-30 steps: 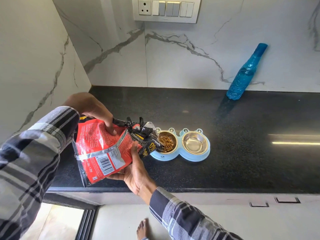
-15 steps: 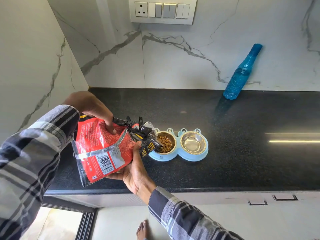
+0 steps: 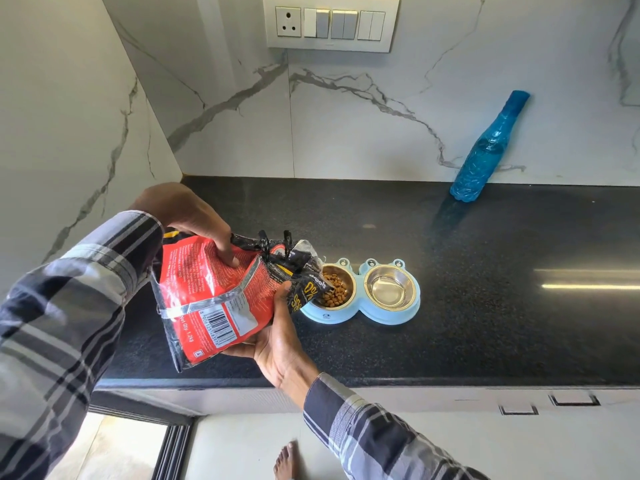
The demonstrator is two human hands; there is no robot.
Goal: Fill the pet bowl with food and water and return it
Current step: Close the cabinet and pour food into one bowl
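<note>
A light blue double pet bowl (image 3: 412,308) stands on the black counter (image 3: 485,323). Its left steel cup holds brown kibble (image 3: 335,289); its right steel cup (image 3: 389,287) looks empty. A red and black pet food bag (image 3: 211,292) is tilted with its open mouth over the left cup. My left hand (image 3: 188,216) grips the bag from above. My right hand (image 3: 277,337) holds it from below, thumb near the mouth. A blue water bottle (image 3: 488,150) leans against the marble wall at the back right.
Marble walls close the counter at the left and back. A switch panel with a socket (image 3: 330,24) is on the back wall. The counter's front edge runs just below my right hand. A bare foot (image 3: 285,460) shows on the floor.
Both hands have kept the bag tilted over the left cup, and the kibble pile looks a little larger. The bowl and bottle have not moved.
</note>
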